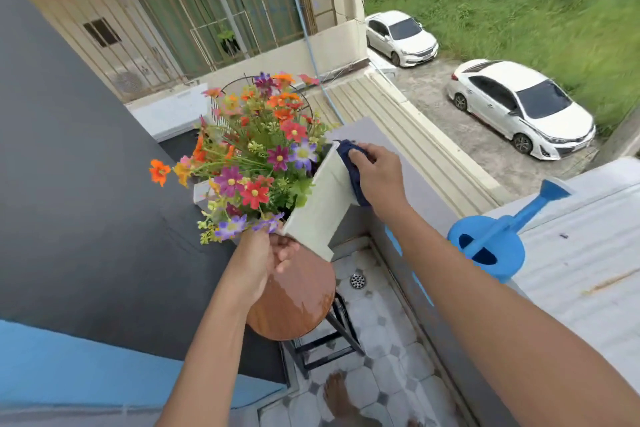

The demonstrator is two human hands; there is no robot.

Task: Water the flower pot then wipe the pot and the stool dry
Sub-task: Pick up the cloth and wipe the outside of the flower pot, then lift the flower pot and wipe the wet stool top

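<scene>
Right hand [375, 177] presses cloth [353, 170] on pot [325, 204], watering can [491, 243] nearby.

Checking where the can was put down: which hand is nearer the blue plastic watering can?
Right. The right hand wipes the pot, nearer the blue plastic watering can on the ledge; the left hand is farther, beyond the pot.

Single head-mounted wide-angle view, facing forward and steeply downward from a balcony, close above the flower pot [320, 199], stool [294, 302] and both forearms; street below.
</scene>
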